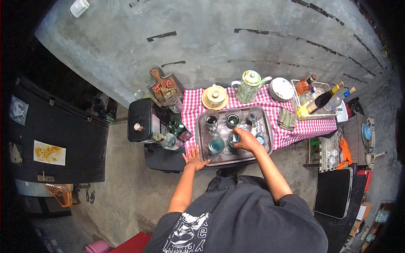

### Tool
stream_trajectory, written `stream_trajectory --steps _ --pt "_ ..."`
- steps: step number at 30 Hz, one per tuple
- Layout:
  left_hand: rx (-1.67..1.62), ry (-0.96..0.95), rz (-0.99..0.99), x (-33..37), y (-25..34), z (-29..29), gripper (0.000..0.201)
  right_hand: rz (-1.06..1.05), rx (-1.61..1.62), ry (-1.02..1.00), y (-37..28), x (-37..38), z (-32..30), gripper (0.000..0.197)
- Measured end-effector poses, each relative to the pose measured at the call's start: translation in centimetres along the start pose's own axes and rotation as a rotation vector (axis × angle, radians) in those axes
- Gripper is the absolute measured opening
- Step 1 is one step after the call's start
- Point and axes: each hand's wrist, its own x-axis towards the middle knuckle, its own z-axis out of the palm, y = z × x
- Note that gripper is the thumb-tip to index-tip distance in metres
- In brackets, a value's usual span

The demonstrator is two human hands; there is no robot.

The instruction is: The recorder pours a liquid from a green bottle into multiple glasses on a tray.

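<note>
A dark rectangular tray [202,155] lies on the table with several drinking glasses on it in two rows. My right hand [248,141] is closed around a glass [233,138] in the middle of the near row. To that glass's left stands a bluish glass [216,145], and to its right another glass [261,138]. Clear glasses with dark-looking bottoms, such as the left one [210,121], make up the far row. Fingers spread, my left hand [195,159] rests by the tray's near left corner and holds nothing.
A pink checked cloth [192,101] covers the table. Behind the tray are a lidded yellow bowl [216,96], a patterned pitcher [249,87] and stacked plates [281,89]. Bottles stand in a basket [327,114] at right. Left are green bottles [179,128] and a black dispenser [141,120].
</note>
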Motion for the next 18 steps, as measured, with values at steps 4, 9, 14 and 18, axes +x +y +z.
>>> stream_trajectory --steps 4,9,14,18 --pt "-0.006 -0.007 0.008 -0.09 0.13 -0.18 0.121 0.034 0.022 -0.024 -0.20 -0.03 -0.07 0.055" --pt "-0.012 0.004 0.010 -0.02 -0.09 0.09 0.121 0.033 0.032 -0.032 -0.18 0.11 0.12 0.055" --pt "-0.021 0.000 0.009 0.01 -0.08 0.11 0.121 0.005 0.013 -0.025 0.53 0.28 0.57 0.056" --pt "-0.014 0.011 0.005 0.06 -0.01 0.10 0.120 0.003 0.007 -0.035 0.23 0.40 0.51 0.057"
